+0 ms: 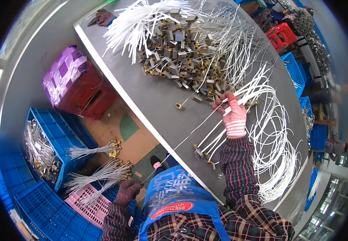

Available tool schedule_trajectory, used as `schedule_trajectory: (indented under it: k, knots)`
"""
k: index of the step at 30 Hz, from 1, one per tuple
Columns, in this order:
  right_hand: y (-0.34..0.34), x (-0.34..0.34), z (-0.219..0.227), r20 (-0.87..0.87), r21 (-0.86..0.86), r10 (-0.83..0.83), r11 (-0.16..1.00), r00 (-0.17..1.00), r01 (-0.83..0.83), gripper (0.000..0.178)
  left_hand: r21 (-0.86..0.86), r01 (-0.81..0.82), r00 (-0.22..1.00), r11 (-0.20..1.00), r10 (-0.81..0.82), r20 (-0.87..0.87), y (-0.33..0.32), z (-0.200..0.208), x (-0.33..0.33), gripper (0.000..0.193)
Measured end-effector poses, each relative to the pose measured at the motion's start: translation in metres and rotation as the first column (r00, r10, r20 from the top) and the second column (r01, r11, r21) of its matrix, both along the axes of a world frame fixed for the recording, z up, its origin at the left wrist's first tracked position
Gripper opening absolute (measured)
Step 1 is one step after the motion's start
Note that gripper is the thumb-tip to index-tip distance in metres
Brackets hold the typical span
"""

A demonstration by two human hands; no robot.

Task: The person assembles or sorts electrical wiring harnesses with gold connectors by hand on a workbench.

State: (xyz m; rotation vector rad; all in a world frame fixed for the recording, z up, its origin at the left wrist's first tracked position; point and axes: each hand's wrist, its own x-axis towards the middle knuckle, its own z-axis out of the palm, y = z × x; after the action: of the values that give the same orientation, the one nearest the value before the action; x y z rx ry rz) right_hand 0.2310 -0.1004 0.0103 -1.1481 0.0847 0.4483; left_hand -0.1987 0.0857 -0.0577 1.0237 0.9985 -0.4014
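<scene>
My right hand (234, 114), in a red-and-white striped glove, rests on the grey table (153, 94) and grips a bunch of white cables (216, 134) with small metal parts on their ends. Down at my left side, my left hand (127, 190), in a dark glove, pinches the end of one long white cable (182, 140) that runs up across the table edge toward my right hand. A big pile of metal parts on white cables (186, 48) lies farther back on the table. Loops of white cable (274, 136) lie to the right of my right hand.
Bundles of finished cables (101, 168) lie on a pink crate (89, 203) and blue crates (49, 148) at my lower left. A red bin with a purple taped cover (71, 80) stands left of the table. Other people and blue and red crates (294, 68) are at the right.
</scene>
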Motion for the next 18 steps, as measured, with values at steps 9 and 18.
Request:
schedule_trajectory:
  k: [9,18]
  knots:
    - [-0.005,0.005,-0.007,-0.018,0.08,-0.106,0.991,0.994,0.107,0.025,0.012,-0.081,0.994,0.997,0.081,-0.074,-0.001,0.006,-0.001,0.024]
    - [-0.005,0.004,-0.004,-0.034,0.078,-0.183,0.98,0.983,0.185,0.024,0.023,-0.068,0.989,0.997,0.07,-0.129,-0.002,0.006,-0.006,0.022]
